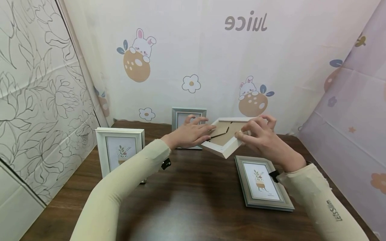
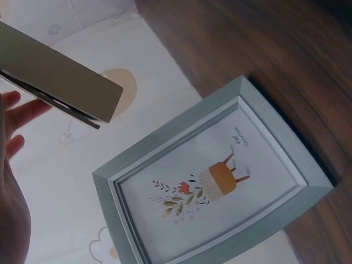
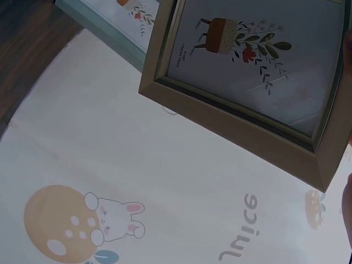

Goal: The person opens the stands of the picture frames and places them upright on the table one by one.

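Note:
A tilted picture frame (image 1: pixel 225 147) is held above the table, its back with a brown board and thin dark strip turned toward the head camera. The right hand (image 1: pixel 260 135) grips its right side, fingers bent at the edge. Extended fingers of the left hand (image 1: pixel 191 132) touch the back near its left edge; in the left wrist view they lie behind the frame's side (image 2: pixel 60 69). The right wrist view shows its brown front (image 3: pixel 236 115) with a potted-plant picture. A grey-blue frame (image 1: pixel 189 109) stands upright behind the left hand.
A white frame (image 1: pixel 120 140) stands at left, partly hidden by the left sleeve. A grey-brown frame (image 1: pixel 261 182) lies face up below the right hand. Behind the dark wooden table (image 1: pixel 181 201) hangs a printed curtain (image 1: pixel 193 50); panels flank both sides.

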`<state>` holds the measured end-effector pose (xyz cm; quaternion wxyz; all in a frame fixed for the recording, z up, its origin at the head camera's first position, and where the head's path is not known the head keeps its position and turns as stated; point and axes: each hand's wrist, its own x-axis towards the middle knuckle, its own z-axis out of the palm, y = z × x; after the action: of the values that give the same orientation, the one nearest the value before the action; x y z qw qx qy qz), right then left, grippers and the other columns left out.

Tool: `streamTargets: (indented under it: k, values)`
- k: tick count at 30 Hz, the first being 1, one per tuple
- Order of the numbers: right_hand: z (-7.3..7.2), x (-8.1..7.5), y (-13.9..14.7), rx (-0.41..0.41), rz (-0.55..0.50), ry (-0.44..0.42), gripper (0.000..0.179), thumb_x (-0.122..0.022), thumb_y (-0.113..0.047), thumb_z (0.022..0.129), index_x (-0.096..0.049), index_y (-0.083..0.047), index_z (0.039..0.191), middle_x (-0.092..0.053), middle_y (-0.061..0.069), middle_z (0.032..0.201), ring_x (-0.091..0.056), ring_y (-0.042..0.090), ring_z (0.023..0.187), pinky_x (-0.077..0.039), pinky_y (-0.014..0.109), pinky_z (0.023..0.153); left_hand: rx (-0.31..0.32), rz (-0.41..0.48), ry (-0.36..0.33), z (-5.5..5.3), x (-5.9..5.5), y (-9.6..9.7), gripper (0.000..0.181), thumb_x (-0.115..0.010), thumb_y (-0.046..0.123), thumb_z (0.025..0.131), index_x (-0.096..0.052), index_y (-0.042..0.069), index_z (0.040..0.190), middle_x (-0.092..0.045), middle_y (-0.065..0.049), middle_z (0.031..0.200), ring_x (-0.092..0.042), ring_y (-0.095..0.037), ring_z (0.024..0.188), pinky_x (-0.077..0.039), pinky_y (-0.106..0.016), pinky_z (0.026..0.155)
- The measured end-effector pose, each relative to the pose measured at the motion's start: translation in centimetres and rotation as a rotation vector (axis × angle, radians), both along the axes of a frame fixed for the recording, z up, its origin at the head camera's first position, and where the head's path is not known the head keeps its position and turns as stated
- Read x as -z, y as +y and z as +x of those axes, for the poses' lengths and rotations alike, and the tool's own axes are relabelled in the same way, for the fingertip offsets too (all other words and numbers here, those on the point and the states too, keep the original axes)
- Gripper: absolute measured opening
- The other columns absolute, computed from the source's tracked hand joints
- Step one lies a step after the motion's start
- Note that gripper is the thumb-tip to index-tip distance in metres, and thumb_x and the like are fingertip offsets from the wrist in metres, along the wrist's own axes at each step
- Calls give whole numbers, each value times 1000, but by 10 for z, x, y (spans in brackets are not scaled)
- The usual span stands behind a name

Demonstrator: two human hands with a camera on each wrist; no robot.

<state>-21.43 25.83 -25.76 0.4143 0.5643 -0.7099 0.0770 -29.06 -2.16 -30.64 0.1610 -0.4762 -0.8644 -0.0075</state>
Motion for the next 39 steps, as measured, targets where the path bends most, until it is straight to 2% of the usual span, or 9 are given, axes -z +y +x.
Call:
streamTargets:
  k: [7, 16, 21, 26, 32, 39]
  values:
    - [1, 1, -1, 3, 8, 9, 28, -40, -23, 109, -65, -13, 106, -53, 12, 93, -44, 35, 87, -17, 64, 83, 63, -18, 30, 0, 2, -1, 48, -37, 37, 107, -43, 19, 152, -51, 3, 147, -30, -20, 142, -17, -48, 107]
    - [3, -2, 0, 4, 15, -6, 29, -39, -24, 109, -66, -12, 106, -54, 13, 93, -45, 36, 87, -18, 64, 83, 66, -49, 40, 3, -2, -2, 49, -35, 37, 108, -41, 19, 153, -52, 2, 145, -30, -20, 140, -17, -46, 107]
    - [4, -4, 2, 19, 42, -43, 31, -39, -25, 109, -66, -11, 107, -53, 14, 94, -44, 36, 88, -17, 66, 83, 73, -58, 52, 4, -5, -2, 49, -37, 35, 108, -40, 19, 153, -55, 1, 142, -31, -21, 139, -17, -45, 107]
    - [4, -4, 4, 28, 64, -67, 33, -38, -26, 109, -66, -10, 107, -53, 15, 94, -45, 36, 88, -17, 67, 82, 81, -60, 92, 5, -8, -4, 47, -38, 35, 108, -43, 21, 152, -60, 0, 132, -34, -22, 135, -19, -47, 107]
    - [4, -4, 3, 23, 69, -85, 33, -37, -25, 109, -66, -10, 107, -53, 15, 94, -46, 35, 88, -17, 66, 83, 75, -64, 102, 6, -13, -9, 45, -38, 34, 108, -46, 24, 151, -60, 1, 125, -34, -23, 132, -20, -47, 104]
    - [4, -2, -1, 2, 70, -68, 35, -39, -31, 109, -68, -10, 106, -53, 12, 92, -49, 33, 87, -19, 65, 82, 79, -36, 150, 5, -18, -13, 41, -39, 33, 107, -54, 29, 145, -60, 3, 118, -34, -22, 127, -20, -48, 102]
